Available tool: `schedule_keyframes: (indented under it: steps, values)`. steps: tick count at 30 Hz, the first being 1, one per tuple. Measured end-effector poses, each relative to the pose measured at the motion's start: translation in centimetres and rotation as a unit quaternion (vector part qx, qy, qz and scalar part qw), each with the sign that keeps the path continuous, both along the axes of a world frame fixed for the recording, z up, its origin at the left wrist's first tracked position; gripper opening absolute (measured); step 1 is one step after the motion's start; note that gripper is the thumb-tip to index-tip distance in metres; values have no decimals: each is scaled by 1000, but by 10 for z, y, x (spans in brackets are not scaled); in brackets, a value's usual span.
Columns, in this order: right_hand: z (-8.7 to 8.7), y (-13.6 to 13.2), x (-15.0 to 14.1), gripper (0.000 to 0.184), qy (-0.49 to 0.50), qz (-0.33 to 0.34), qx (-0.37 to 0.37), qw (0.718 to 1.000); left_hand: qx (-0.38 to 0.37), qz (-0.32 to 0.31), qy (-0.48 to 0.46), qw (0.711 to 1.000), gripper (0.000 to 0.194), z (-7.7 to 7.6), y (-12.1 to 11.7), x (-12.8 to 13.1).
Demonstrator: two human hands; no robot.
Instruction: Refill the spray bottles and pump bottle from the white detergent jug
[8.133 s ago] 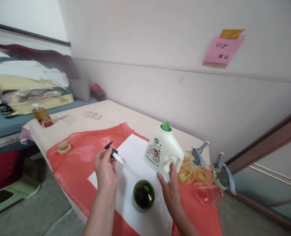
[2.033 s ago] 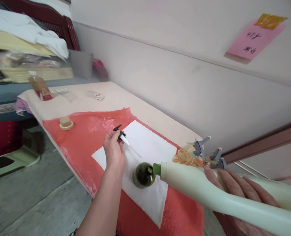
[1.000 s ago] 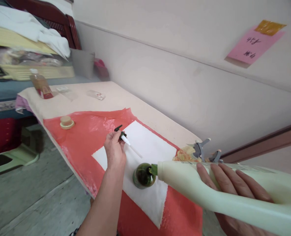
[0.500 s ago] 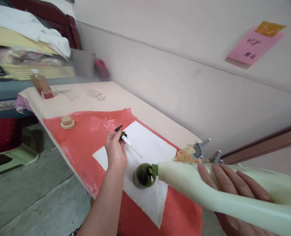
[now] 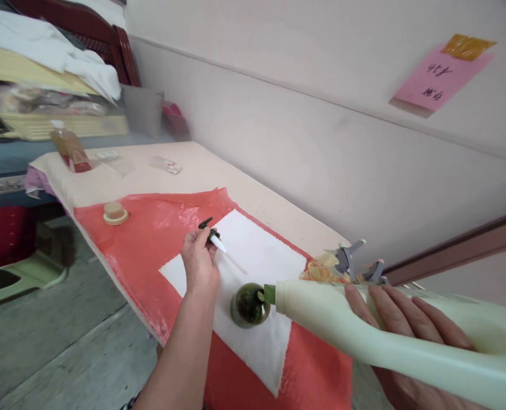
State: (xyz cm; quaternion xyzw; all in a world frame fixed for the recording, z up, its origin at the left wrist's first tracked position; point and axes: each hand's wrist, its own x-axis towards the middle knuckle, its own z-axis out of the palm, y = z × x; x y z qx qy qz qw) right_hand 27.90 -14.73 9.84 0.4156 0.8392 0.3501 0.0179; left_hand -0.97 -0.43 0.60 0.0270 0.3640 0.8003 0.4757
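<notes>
Right hand [image 5: 411,317] gripping a pale jug [image 5: 321,310], upright earlier, now tipped, its green spout [image 5: 269,294] at the mouth of a dark bottle [image 5: 245,310], apparently angled for pouring; left hand [image 5: 199,265] pinching a pump [image 5: 217,244]. The bottle stands on white cloth [image 5: 265,247] toward the near end of the tabletop [image 5: 210,171].

Approach to the green bottle [image 5: 248,310] from the right is blocked by the tilted jug [image 5: 334,319]; from the far left, reach is obstructed by the left hand [image 5: 200,263] and pump [image 5: 217,242]. Passage is left over the white sheet [image 5: 270,242], between pump and grey-topped objects [image 5: 345,262].
</notes>
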Motion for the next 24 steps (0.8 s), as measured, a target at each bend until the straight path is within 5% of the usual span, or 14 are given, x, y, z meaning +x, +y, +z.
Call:
schedule_keyframes:
  steps: [20,24]
  values:
    - [-1,-1,10,73,-22,12,41,999,10,-2,-3,1000,22,-2,0,-1]
    - [-3,1,19,69,68,4,40,997,12,0,-3,1000,22,-2,0,-1]
